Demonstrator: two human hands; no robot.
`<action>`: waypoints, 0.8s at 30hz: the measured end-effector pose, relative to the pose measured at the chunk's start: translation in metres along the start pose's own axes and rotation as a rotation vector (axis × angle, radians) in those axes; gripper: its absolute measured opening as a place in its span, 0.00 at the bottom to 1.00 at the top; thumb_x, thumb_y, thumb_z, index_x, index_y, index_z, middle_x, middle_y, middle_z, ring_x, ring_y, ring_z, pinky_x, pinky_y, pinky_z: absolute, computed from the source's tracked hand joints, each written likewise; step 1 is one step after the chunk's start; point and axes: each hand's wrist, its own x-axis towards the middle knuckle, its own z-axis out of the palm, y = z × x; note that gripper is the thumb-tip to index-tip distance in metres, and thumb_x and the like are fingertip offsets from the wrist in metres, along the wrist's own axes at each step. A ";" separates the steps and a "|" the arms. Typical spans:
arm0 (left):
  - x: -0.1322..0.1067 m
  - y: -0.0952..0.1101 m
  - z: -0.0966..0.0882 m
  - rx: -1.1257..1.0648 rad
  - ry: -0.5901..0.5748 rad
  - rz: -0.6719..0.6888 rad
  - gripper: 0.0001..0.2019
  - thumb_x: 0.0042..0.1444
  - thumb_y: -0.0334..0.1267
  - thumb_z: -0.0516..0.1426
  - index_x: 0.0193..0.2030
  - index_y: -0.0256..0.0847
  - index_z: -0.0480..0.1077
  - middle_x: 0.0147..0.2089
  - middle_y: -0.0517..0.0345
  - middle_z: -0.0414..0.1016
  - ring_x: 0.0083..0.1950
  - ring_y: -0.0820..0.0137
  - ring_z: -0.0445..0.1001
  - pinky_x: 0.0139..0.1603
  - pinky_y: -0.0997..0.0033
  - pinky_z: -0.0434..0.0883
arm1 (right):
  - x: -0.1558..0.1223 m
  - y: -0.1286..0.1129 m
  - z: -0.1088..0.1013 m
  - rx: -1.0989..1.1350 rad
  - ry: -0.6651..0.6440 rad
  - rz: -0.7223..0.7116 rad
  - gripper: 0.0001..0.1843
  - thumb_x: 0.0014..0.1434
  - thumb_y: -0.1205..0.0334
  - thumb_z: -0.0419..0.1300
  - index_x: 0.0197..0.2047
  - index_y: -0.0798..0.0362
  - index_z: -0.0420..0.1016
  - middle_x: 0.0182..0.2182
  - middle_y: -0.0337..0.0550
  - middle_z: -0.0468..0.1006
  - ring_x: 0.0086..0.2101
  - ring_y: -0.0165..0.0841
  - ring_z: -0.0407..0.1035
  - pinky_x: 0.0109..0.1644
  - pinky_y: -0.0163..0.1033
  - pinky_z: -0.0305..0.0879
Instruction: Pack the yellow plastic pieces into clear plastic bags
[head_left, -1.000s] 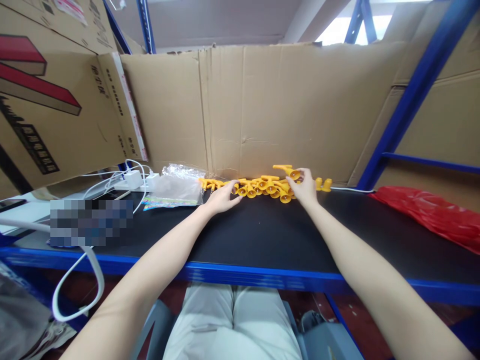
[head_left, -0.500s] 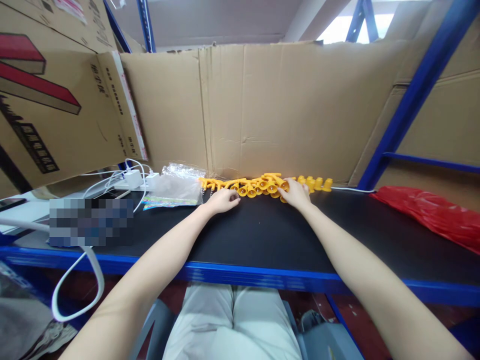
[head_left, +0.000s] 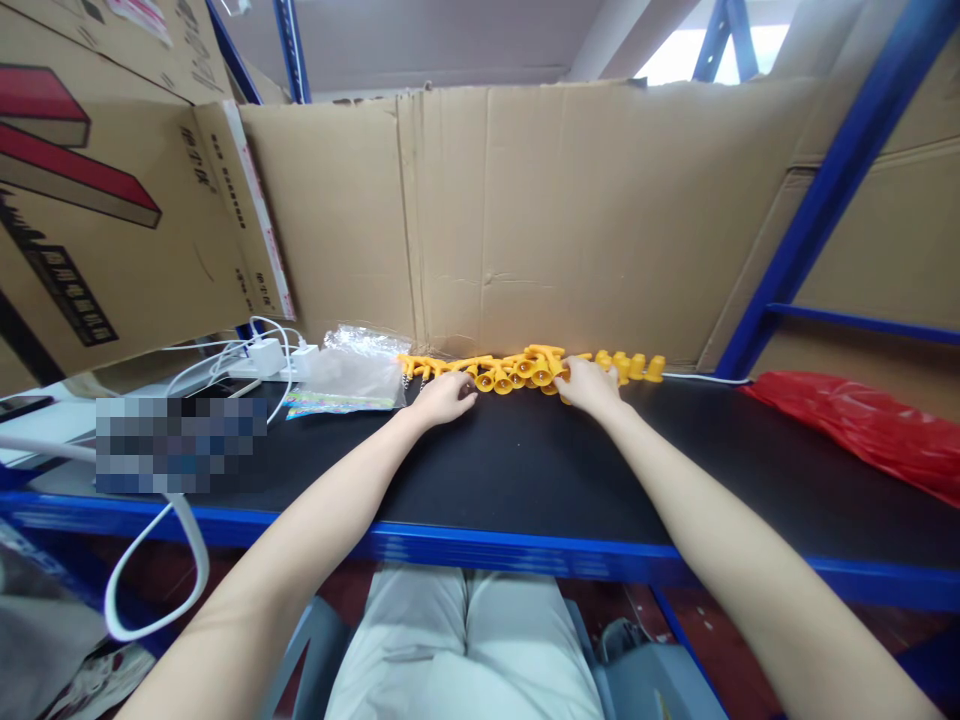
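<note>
Left hand (head_left: 444, 398) and right hand (head_left: 592, 386) at yellow horn-shaped pieces (head_left: 541, 378), black tabletop (head_left: 517, 480)

Apparently a workshop: blue metal racking (head_left: 821, 200), cardboard partition (head_left: 585, 220), black worktop (head_left: 525, 475).

2 arms (head_left: 337, 488) outstretched, left hand (head_left: 444, 399) curled.

A cardboard panel (head_left: 600, 220) stands along the rear of the black tabletop (head_left: 517, 480). Two white chargers (head_left: 265, 356) sit at the left; a white cable (head_left: 193, 532) loops below the front edge. Crumpled red plastic (head_left: 847, 425) lies at right.
</note>
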 end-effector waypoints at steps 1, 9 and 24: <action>0.001 -0.001 0.001 0.007 0.055 -0.011 0.14 0.53 0.38 0.51 0.45 0.37 0.67 0.41 0.51 0.74 0.41 0.66 0.72 0.43 0.68 0.68 | 0.000 0.000 -0.001 0.001 0.004 -0.007 0.18 0.52 0.58 0.50 0.45 0.54 0.69 0.41 0.51 0.75 0.44 0.45 0.67 0.51 0.56 0.49; 0.008 -0.014 0.006 0.040 0.136 -0.218 0.24 0.51 0.33 0.50 0.57 0.35 0.56 0.55 0.43 0.65 0.58 0.59 0.62 0.56 0.57 0.60 | 0.002 0.004 -0.003 0.085 0.050 0.038 0.21 0.52 0.60 0.49 0.49 0.55 0.68 0.49 0.53 0.70 0.48 0.47 0.64 0.50 0.54 0.54; 0.052 -0.034 0.019 0.095 -0.267 -0.303 0.22 0.46 0.27 0.50 0.49 0.42 0.69 0.58 0.48 0.65 0.64 0.56 0.53 0.59 0.52 0.54 | 0.021 0.028 0.033 0.151 -0.068 -0.022 0.26 0.53 0.61 0.46 0.54 0.56 0.67 0.55 0.54 0.66 0.53 0.46 0.60 0.51 0.50 0.59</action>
